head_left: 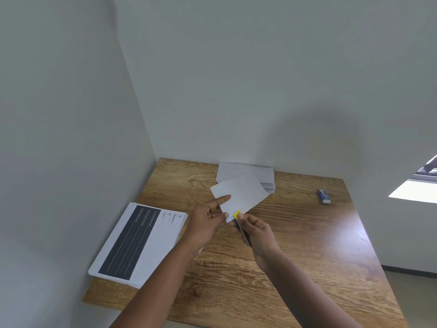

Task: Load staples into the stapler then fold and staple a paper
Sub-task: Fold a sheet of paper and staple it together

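Your folded paper is held up above the wooden worktop, its near corner set in the yellow-tipped stapler. Your left hand pinches the paper's left edge, thumb on top. Your right hand has its fingers curled round the stapler, thumb by the yellow nose. Behind lies a pile of folded sheets; to your left a stack of printed pages; far right a small blue box.
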